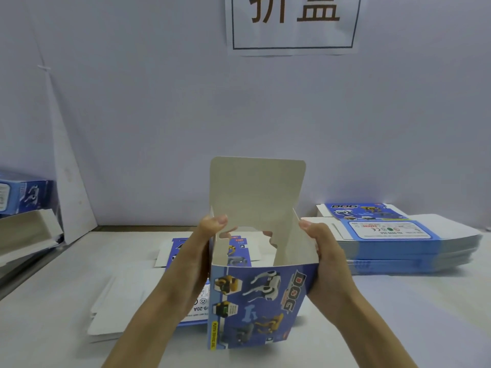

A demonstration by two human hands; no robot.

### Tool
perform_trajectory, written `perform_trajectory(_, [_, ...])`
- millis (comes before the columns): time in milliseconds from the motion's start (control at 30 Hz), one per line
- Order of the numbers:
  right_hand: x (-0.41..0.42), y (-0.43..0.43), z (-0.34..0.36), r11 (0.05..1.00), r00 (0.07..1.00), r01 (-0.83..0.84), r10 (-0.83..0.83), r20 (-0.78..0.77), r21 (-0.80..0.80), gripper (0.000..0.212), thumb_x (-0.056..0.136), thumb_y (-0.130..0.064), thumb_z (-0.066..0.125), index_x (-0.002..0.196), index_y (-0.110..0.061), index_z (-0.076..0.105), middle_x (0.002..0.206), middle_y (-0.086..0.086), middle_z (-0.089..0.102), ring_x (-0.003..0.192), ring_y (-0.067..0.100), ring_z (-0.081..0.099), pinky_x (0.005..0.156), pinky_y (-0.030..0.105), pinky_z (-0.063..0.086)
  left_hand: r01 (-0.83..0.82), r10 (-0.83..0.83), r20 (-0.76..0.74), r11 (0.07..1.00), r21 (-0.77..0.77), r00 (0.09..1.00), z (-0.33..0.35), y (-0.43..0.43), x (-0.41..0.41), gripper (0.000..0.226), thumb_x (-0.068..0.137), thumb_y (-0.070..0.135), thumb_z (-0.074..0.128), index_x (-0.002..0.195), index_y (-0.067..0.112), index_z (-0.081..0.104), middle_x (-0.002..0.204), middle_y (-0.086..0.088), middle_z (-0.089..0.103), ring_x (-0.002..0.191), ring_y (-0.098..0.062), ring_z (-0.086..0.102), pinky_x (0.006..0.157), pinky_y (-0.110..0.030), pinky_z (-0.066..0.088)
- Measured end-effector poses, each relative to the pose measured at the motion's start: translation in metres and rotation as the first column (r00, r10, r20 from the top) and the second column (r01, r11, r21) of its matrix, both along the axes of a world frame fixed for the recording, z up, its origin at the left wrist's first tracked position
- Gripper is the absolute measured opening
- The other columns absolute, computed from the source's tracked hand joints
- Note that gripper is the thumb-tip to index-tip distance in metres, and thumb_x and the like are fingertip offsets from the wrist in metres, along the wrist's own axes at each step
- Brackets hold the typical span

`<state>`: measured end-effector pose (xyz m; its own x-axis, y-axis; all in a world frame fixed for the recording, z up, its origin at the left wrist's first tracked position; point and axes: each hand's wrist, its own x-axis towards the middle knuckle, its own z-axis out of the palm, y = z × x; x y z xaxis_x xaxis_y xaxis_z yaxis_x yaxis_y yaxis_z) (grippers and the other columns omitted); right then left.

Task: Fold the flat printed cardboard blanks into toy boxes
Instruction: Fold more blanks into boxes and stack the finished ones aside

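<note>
A blue printed toy box [255, 304] with robot-dog pictures stands opened up in front of me, its top open and its grey lid flap [256, 192] upright at the back. My left hand [204, 251] grips the box's left wall, thumb hooked over the top edge. On the other side my right hand [322, 258] grips the right wall, thumb over its rim. Under and behind the box lies a short stack of flat blanks [127, 306] on the table.
A taller stack of flat printed blanks [398, 243] lies at the right against the wall. Folded boxes [24, 195] and a grey carton [26, 235] sit at the far left. A paper sign [292, 22] hangs on the wall ahead. The white table [398, 314] stretches to the right.
</note>
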<state>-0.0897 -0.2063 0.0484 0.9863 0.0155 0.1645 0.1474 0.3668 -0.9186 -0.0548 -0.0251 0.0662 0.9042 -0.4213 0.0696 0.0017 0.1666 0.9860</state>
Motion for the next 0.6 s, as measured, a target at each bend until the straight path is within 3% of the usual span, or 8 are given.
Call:
perform_trajectory(67, [-0.001, -0.003, 0.002, 0.999, 0.998, -0.011, 0.008, -0.061, -0.047, 0.039, 0.064, -0.027, 0.054, 0.098, -0.016, 0.070, 0.080, 0.001, 0.075, 0.062, 0.016, 0.071, 0.049, 0.023, 0.053, 0.046, -0.045, 0.029, 0.998, -0.048, 0.999, 0.001, 0.000, -0.003, 0.025, 0.097, 0.018, 0.048, 0.079, 0.001, 0.051, 0.121, -0.023, 0.059, 0.061, -0.002, 0.067, 0.055, -0.011, 0.048])
perform_trajectory(100, [-0.001, -0.007, 0.003, 0.997, 0.997, -0.012, 0.006, -0.072, -0.079, 0.041, 0.065, -0.018, 0.052, 0.104, -0.012, 0.063, 0.078, 0.001, 0.074, 0.061, 0.017, 0.070, 0.047, 0.022, 0.052, 0.048, -0.047, 0.029, 0.998, -0.048, 0.998, 0.001, -0.001, -0.006, 0.025, 0.092, 0.023, 0.056, 0.082, 0.001, 0.050, 0.116, -0.020, 0.062, 0.057, 0.000, 0.066, 0.055, -0.011, 0.048])
perform_trajectory(200, [-0.003, -0.010, 0.007, 0.992, 0.998, -0.009, 0.000, -0.067, -0.129, 0.032, 0.077, 0.001, 0.043, 0.101, -0.011, 0.060, 0.077, 0.005, 0.072, 0.060, 0.019, 0.069, 0.047, 0.021, 0.049, 0.004, -0.005, -0.016, 0.999, -0.040, 1.000, 0.001, -0.003, -0.009, 0.063, 0.049, 0.051, 0.068, 0.094, 0.010, 0.051, 0.097, -0.016, 0.074, 0.075, -0.025, 0.072, 0.056, -0.027, 0.057])
perform_trajectory(267, [-0.004, -0.007, 0.006, 0.995, 0.997, -0.015, 0.008, -0.071, -0.101, 0.028, 0.071, -0.010, 0.050, 0.097, -0.010, 0.058, 0.080, 0.005, 0.071, 0.062, 0.019, 0.068, 0.051, 0.024, 0.048, -0.035, 0.034, -0.022, 0.996, -0.076, 0.999, -0.001, 0.000, -0.011, 0.066, 0.043, 0.052, 0.067, 0.092, 0.013, 0.051, 0.094, -0.017, 0.074, 0.077, -0.030, 0.072, 0.056, -0.029, 0.058])
perform_trajectory(333, [-0.004, -0.002, 0.004, 0.998, 0.995, -0.025, 0.019, -0.095, -0.058, 0.037, 0.062, -0.017, 0.053, 0.097, -0.009, 0.057, 0.080, 0.006, 0.069, 0.063, 0.020, 0.067, 0.054, 0.027, 0.048, -0.067, 0.061, -0.049, 0.990, -0.123, 0.997, 0.001, 0.000, -0.008, 0.058, 0.046, 0.045, 0.070, 0.091, 0.012, 0.053, 0.092, -0.015, 0.074, 0.076, -0.030, 0.072, 0.056, -0.030, 0.058])
perform_trajectory(500, [-0.003, -0.007, 0.006, 0.996, 0.996, 0.044, -0.049, -0.068, -0.075, 0.035, 0.075, 0.003, 0.042, 0.101, -0.012, 0.060, 0.080, 0.007, 0.073, 0.061, 0.020, 0.070, 0.044, 0.023, 0.049, -0.028, 0.026, -0.028, 0.997, -0.067, 0.999, 0.001, -0.003, -0.012, 0.076, 0.043, 0.054, 0.067, 0.099, 0.005, 0.052, 0.098, -0.018, 0.073, 0.082, -0.031, 0.072, 0.065, -0.033, 0.059])
perform_trajectory(600, [-0.004, -0.006, 0.006, 0.997, 0.995, 0.018, -0.025, -0.093, -0.073, 0.041, 0.061, -0.009, 0.049, 0.100, -0.007, 0.058, 0.077, 0.009, 0.070, 0.061, 0.021, 0.069, 0.048, 0.024, 0.050, -0.041, 0.040, -0.026, 0.997, -0.061, 0.999, 0.000, -0.005, -0.011, 0.087, 0.043, 0.056, 0.065, 0.108, 0.001, 0.049, 0.103, -0.022, 0.070, 0.084, -0.031, 0.071, 0.071, -0.035, 0.059])
